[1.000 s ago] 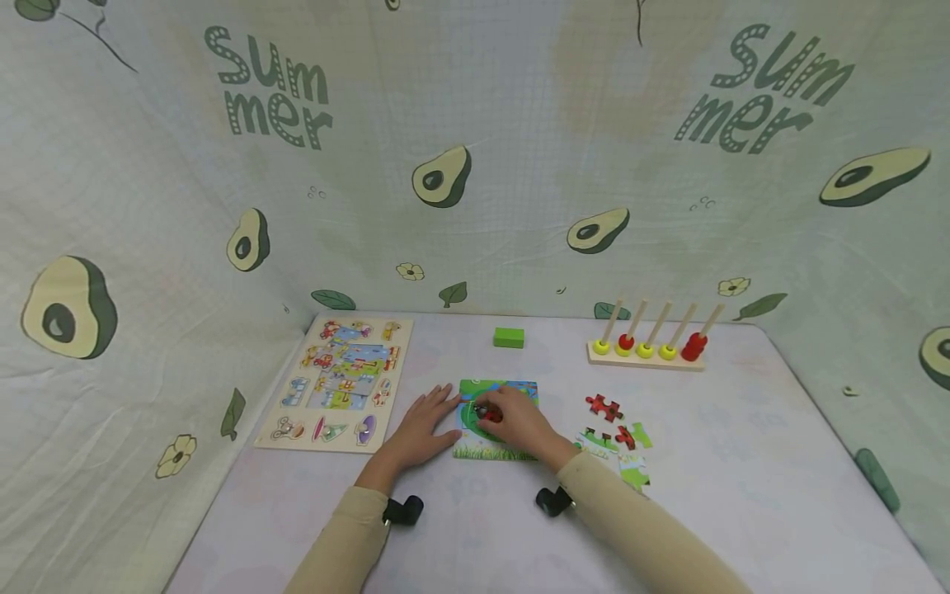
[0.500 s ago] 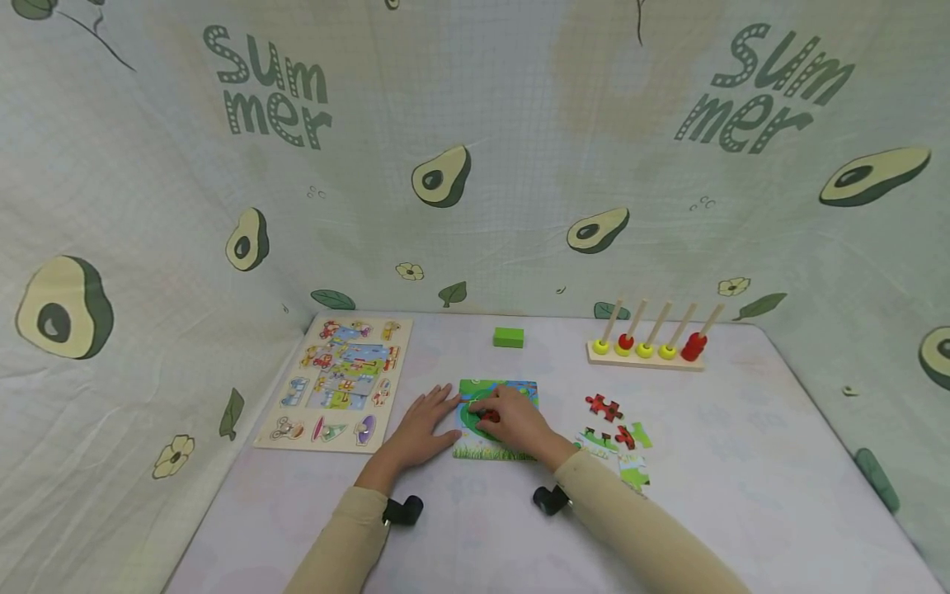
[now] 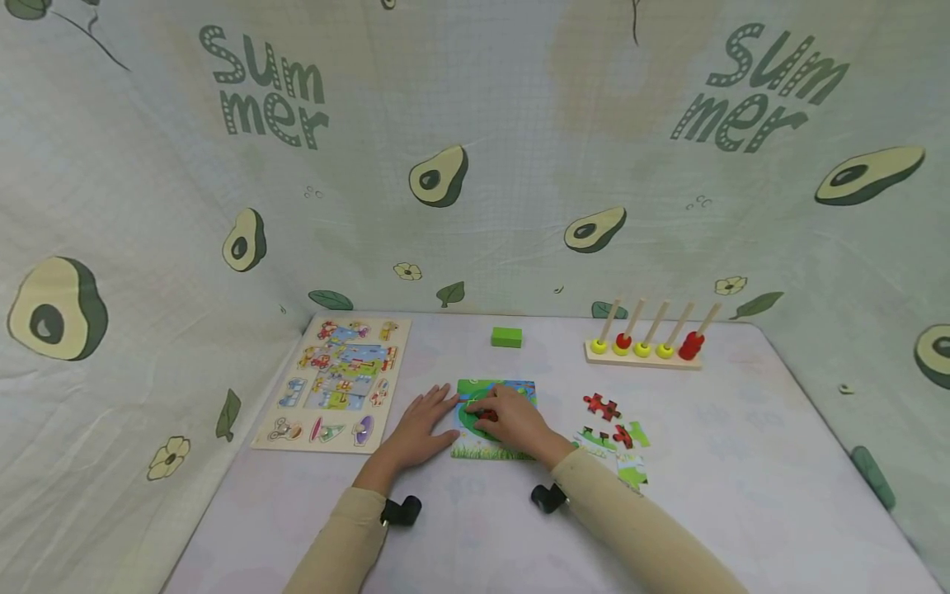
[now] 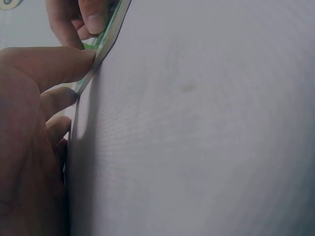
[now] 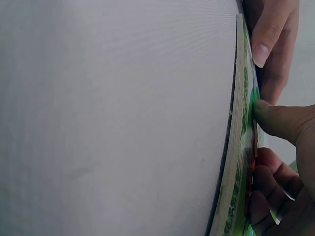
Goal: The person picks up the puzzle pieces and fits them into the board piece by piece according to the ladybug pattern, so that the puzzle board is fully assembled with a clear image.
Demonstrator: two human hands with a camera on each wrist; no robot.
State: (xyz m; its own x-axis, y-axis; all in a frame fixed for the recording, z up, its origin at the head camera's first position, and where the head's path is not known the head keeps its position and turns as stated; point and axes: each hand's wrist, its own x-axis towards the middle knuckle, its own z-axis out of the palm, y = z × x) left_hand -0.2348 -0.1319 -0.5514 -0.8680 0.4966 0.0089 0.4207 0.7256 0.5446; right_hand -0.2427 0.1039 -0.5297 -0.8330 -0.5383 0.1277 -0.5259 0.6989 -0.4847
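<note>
Head view: L hand lies flat w/ fingers straight & spread; thumb & fingertips meet the 9 o'clock edge of the puzzle board, which lies flat on the table, approx mid-table. R hand is over the board, coming in from 4 o'clock, fingers bent down at a red piece near board centre. Can't tell if it's pinching or just pressing; fingers hide most of it.

Around the board: loose jigsaw pcs at approx 3 o'clock, red & green, some partly behind R sleeve; green block at 12; ring rack at 2, w/ upright pegs & red/yellow rings; wooden picture puzzle btwn 9 & 10. Blk device on L wrist. Cloth backdrop behind, avocado print + "summer".

L wrist view: L hand at 9 o'clock, thumb & fingertips touching the board's edge, nothing gripped; R hand's fingers at 11, over the board.

R wrist view: board seen nearly edge-on toward 3–4 o'clock. R hand at 4: thumb tip on a green bit, other fingertips bent onto the red part. L hand at 1, thumb beside the board's far end.
</note>
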